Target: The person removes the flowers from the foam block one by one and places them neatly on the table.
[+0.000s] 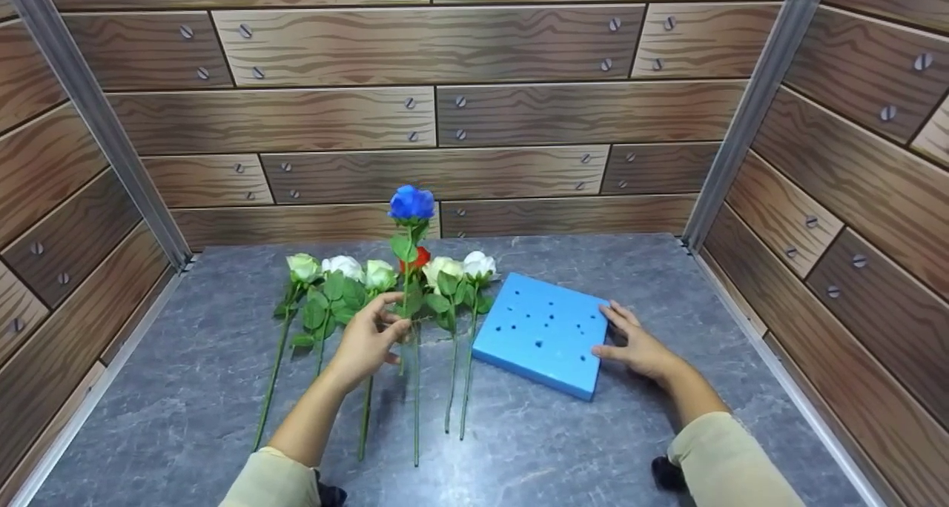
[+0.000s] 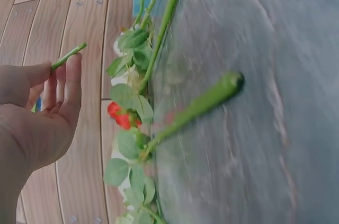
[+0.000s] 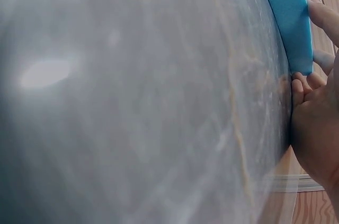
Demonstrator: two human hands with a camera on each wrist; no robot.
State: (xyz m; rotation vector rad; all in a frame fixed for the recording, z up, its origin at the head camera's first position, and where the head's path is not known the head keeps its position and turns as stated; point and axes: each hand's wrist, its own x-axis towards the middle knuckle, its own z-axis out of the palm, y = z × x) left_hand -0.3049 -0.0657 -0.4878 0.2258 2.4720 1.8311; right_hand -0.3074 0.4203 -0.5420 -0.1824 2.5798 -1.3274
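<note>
My left hand (image 1: 373, 336) pinches the stem of a blue rose (image 1: 411, 203) between thumb and fingers. The rose stands upright, its bloom well above the hand. In the left wrist view, a short piece of cut green stem (image 2: 74, 53) juts past the fingertips. Beside this hand lie several more roses, among them a red rose (image 1: 420, 257) partly hidden behind the blue rose's leaves. At the right, my right hand (image 1: 643, 350) rests against the edge of a blue foam block (image 1: 537, 336), with thumb and fingers spread along it. Small holes dot the block's top.
Light green (image 1: 303, 267), white (image 1: 480, 264) and cream roses (image 1: 443, 272) lie in a row, blooms toward the back wall and stems toward me. Wood-patterned panels (image 1: 334, 118) enclose the grey marbled table (image 1: 178, 411) at the back and both sides.
</note>
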